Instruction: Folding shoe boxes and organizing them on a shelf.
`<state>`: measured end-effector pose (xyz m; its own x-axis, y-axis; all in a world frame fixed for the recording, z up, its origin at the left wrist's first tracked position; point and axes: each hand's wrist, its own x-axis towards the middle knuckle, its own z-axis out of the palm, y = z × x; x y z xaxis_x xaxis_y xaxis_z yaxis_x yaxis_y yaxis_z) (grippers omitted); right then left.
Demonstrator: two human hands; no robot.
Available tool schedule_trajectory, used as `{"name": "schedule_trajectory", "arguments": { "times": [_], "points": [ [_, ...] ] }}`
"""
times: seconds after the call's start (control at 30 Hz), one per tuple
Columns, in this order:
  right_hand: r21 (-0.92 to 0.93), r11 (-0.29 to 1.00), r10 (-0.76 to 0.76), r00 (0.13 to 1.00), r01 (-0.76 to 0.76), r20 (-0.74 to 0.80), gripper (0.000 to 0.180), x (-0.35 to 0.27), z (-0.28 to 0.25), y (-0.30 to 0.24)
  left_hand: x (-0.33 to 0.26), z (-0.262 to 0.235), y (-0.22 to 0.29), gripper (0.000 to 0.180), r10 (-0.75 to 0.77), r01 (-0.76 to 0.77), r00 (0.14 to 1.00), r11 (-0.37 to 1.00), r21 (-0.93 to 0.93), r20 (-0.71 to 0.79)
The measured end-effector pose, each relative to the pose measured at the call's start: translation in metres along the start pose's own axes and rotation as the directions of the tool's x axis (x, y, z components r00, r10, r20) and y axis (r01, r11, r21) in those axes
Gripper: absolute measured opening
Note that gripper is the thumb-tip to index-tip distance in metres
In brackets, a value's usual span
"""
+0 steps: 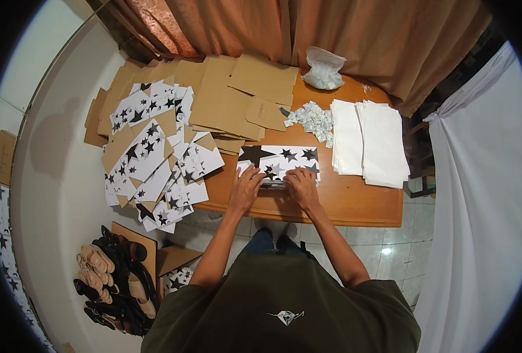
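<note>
Both hands flat: left hand and right hand press the star-printed box, lying crosswise just ahead.

A flat white box printed with black stars of mixed sizes lies on the wooden worktop, close to its near edge and about midway along it. It rests level, its long side running parallel to that edge. One large black star covers its far left corner, with smaller stars scattered to the right. The left hand presses down on the box's near left part, and the right hand presses on its near right part, fingers spread across the printed top
</note>
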<state>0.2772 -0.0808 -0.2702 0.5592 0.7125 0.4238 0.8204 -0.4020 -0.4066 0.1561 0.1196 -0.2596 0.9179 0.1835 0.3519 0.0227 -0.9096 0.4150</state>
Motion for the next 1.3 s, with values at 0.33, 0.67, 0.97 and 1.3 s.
{"name": "schedule_trajectory", "arguments": {
  "times": [0.33, 0.67, 0.97, 1.3],
  "points": [
    [-0.036, 0.999, -0.016, 0.995, 0.019, 0.1, 0.03, -0.012, 0.02, -0.006, -0.026, 0.02, -0.028, 0.025, -0.044, 0.048, 0.998, 0.994, -0.098, 0.045],
    [-0.035, 0.999, -0.02, 0.995, 0.024, 0.094, 0.056, 0.009, 0.027, -0.005, -0.005, 0.012, -0.043, 0.029, 0.052, -0.053, 0.998, 0.999, 0.012, 0.028],
    [-0.072, 0.996, -0.054, 0.995, 0.059, 0.078, 0.035, 0.015, 0.021, 0.001, 0.002, 0.021, -0.037, 0.036, 0.031, -0.031, 0.996, 1.0, -0.001, 0.089],
    [-0.054, 0.998, -0.021, 0.996, 0.025, 0.081, 0.051, 0.015, 0.024, 0.007, 0.017, 0.041, -0.039, 0.035, 0.088, -0.08, 0.993, 0.991, -0.103, 0.074]
  ]
}}
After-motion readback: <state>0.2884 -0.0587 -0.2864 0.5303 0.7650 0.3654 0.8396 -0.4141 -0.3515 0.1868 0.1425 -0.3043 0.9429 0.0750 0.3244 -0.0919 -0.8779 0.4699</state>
